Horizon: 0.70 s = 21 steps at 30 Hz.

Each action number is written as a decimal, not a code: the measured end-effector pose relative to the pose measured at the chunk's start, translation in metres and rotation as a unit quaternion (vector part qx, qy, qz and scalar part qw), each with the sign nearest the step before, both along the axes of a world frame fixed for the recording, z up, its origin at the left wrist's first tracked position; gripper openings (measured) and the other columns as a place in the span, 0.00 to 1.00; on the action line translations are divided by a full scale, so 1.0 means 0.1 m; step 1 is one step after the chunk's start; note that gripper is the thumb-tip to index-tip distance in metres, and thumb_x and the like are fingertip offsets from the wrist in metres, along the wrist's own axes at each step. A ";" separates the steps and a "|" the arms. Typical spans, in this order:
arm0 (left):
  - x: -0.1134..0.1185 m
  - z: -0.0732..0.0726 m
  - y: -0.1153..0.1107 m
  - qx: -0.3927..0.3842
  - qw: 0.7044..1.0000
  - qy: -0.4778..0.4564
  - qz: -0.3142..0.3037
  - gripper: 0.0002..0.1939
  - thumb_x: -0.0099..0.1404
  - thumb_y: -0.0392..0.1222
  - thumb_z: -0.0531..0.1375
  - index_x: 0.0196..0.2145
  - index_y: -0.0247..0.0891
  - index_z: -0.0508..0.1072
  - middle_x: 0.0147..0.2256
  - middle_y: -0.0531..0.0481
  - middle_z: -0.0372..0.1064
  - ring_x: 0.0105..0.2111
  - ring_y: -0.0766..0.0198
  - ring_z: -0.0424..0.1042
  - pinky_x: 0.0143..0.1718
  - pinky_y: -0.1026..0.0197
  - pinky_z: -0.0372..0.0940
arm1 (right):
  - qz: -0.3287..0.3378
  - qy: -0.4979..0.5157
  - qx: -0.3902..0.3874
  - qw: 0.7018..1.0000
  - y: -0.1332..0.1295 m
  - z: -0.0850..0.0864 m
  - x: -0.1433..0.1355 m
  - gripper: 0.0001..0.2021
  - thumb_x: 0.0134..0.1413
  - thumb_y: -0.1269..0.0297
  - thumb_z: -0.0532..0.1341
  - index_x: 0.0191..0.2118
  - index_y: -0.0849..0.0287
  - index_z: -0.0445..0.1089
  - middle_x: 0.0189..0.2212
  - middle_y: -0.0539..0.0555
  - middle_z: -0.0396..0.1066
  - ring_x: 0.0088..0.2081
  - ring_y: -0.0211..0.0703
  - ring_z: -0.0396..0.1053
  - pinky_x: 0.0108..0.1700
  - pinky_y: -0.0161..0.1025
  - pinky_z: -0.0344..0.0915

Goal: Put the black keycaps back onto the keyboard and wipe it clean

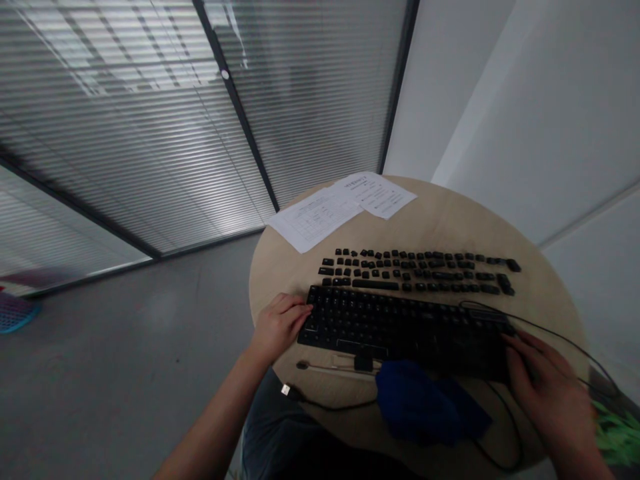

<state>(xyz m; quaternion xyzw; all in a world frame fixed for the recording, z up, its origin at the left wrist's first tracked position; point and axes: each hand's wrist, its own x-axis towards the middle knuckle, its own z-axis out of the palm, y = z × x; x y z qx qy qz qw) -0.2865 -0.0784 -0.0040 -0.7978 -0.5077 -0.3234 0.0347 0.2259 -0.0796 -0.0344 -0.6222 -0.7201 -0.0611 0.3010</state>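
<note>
A black keyboard (370, 320) lies on a round wooden table, its key area dark and hard to make out. At its left end my left hand (281, 323) is closed, thumb and fingertips pressed on the edge by the leftmost keys. My right hand (547, 380) grips the right end, fingers on top and thumb at the near side; part of that end is hidden under it. Just beyond the keyboard, several loose black keycaps (397, 273) lie in rows, with a long space bar cap (375, 285) in the closest row.
A blue cloth (420, 403) and a thin brush-like tool (340, 369) lie on the near side. A cable with a USB plug (286, 390) trails there; more black cable (550, 325) curves at right. Printed papers (320, 217) cover the far left of the table (450, 213). Green leaves (617, 433) show lower right.
</note>
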 end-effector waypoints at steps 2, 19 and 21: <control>0.00 0.01 -0.01 -0.002 1.000 0.002 -0.003 0.08 0.71 0.38 0.60 0.42 0.42 0.80 0.38 0.46 0.77 0.39 0.59 0.74 0.39 0.54 0.72 | 0.003 0.001 0.003 1.000 0.00 0.01 -0.01 0.21 0.65 0.51 0.53 0.49 0.59 0.76 0.52 0.63 0.74 0.51 0.62 0.74 0.54 0.58 0.72; -0.02 0.01 -0.01 -0.019 1.000 0.014 -0.007 0.16 0.69 0.29 0.54 0.43 0.42 0.80 0.36 0.46 0.76 0.36 0.59 0.72 0.38 0.54 0.71 | 0.004 -0.017 0.013 1.000 0.01 -0.04 0.02 0.21 0.65 0.51 0.53 0.48 0.60 0.77 0.52 0.63 0.74 0.49 0.61 0.76 0.54 0.57 0.73; -0.02 0.01 -0.02 -0.017 1.000 0.015 -0.007 0.16 0.69 0.29 0.54 0.43 0.42 0.81 0.35 0.46 0.77 0.36 0.58 0.72 0.36 0.55 0.71 | 0.004 -0.023 0.014 1.000 0.02 -0.04 0.02 0.20 0.65 0.52 0.53 0.48 0.59 0.77 0.51 0.63 0.75 0.49 0.61 0.75 0.54 0.57 0.72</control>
